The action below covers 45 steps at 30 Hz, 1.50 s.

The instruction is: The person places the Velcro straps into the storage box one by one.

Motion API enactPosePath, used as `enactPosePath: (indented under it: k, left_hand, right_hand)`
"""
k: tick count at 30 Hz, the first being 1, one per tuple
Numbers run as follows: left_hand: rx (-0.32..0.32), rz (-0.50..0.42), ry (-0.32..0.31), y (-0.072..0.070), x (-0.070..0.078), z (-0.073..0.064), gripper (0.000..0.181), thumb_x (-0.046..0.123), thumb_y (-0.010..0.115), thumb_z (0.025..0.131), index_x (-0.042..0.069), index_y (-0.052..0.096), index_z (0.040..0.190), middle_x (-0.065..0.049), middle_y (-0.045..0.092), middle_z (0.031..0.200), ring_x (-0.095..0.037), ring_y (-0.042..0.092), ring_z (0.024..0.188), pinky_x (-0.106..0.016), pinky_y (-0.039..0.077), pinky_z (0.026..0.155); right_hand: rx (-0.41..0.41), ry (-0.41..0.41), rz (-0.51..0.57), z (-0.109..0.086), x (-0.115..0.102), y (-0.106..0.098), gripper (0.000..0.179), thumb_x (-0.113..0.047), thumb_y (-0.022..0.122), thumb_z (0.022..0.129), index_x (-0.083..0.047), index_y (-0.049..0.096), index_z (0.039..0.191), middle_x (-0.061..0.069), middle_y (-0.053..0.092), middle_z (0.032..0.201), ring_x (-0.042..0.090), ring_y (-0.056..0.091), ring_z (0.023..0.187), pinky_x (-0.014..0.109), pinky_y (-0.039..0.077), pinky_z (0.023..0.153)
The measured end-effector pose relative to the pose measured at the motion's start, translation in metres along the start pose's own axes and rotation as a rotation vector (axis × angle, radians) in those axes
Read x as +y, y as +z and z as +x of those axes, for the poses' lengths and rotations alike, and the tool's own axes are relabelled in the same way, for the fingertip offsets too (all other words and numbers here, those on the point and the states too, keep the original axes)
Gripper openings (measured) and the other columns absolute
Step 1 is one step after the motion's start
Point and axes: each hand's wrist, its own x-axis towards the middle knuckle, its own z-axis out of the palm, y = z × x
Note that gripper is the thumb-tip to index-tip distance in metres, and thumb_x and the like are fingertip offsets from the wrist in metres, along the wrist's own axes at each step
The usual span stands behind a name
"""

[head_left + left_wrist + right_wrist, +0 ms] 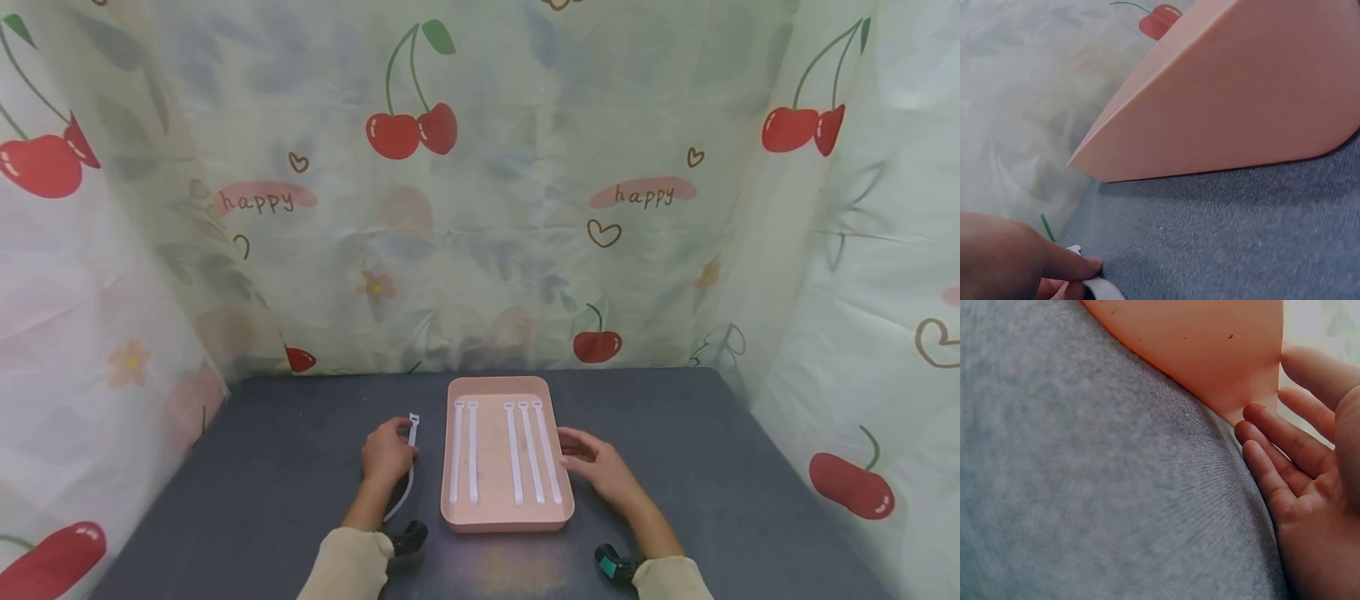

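Observation:
A pink tray [492, 467] rests on the dark table with white cable straps lying lengthwise in it, two along its left side and three along its right. Each has a slotted head at the far end. Left of the tray, my left hand [387, 454] pinches another white cable strap [413, 433], its head pointing away and its tail curving back toward me. The left wrist view shows that strap [1107, 290] below the fingertips. My right hand [606, 473] is at the tray's right wall, relaxed fingers [1288, 437] right against the pink side and holding nothing.
A dark grey cloth-like surface covers the table [285, 467]. Behind it and at both sides hang pale curtains [487, 275] printed with cherries. Black wrist devices [411, 538] sit by both cuffs.

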Motion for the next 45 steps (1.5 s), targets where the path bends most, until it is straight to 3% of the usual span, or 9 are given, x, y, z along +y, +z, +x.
enactPosePath:
  k: [7,15,22,32,40,45]
  left_hand:
    - [-0.053,-0.065,0.068,-0.002,-0.005,0.002,0.042,-0.002,0.074,0.071,0.009,0.072,0.112,0.002,0.060,0.071,-0.019,0.054,0.067,-0.037,0.043,0.065]
    - [-0.126,-0.081,0.127,-0.007,-0.011,0.007,0.034,-0.007,0.066,0.073,0.010,0.077,0.100,-0.004,0.065,0.079,-0.021,0.058,0.073,-0.034,0.046,0.063]
    - [-0.141,-0.084,0.159,-0.011,-0.012,0.008,0.026,-0.005,0.067,0.076,0.006,0.077,0.096,-0.007,0.067,0.086,-0.023,0.061,0.081,-0.040,0.050,0.072]
    - [-0.108,-0.124,0.179,-0.014,-0.009,0.010,0.020,-0.004,0.072,0.078,0.006,0.076,0.095,-0.005,0.066,0.085,-0.021,0.060,0.079,-0.040,0.049,0.072]
    - [-0.137,-0.200,0.210,-0.018,-0.001,0.009,0.029,-0.009,0.072,0.076,0.003,0.074,0.102,-0.007,0.067,0.089,-0.018,0.062,0.073,-0.033,0.050,0.060]
    - [-0.157,-0.252,0.222,-0.022,0.006,0.008,0.030,-0.010,0.071,0.077,0.003,0.073,0.104,-0.011,0.068,0.095,-0.019,0.063,0.076,-0.032,0.051,0.060]
  right_hand:
    - [-0.014,-0.003,-0.017,-0.007,-0.018,-0.001,0.052,-0.009,0.068,0.091,0.004,0.050,0.138,0.023,0.059,0.127,0.036,0.057,0.114,0.033,0.049,0.090]
    - [0.006,0.001,0.003,0.002,0.009,-0.001,0.052,-0.017,0.072,0.089,-0.005,0.054,0.137,0.014,0.062,0.125,0.028,0.059,0.112,0.029,0.049,0.089]
    - [-0.002,-0.004,-0.007,0.002,0.007,0.000,0.052,-0.017,0.071,0.090,-0.004,0.053,0.137,0.015,0.062,0.125,0.029,0.059,0.113,0.034,0.049,0.091]
    - [0.004,-0.010,-0.011,0.004,0.011,-0.001,0.054,-0.022,0.072,0.089,-0.006,0.055,0.137,0.012,0.063,0.124,0.027,0.060,0.111,0.037,0.049,0.092]
    - [0.018,0.002,-0.014,0.004,0.011,0.000,0.053,-0.021,0.073,0.088,-0.008,0.056,0.136,0.009,0.064,0.122,0.025,0.061,0.111,0.039,0.049,0.092]
    - [0.018,0.010,-0.015,0.004,0.012,-0.001,0.053,-0.021,0.073,0.088,-0.009,0.056,0.136,0.008,0.064,0.122,0.025,0.061,0.110,0.039,0.048,0.092]
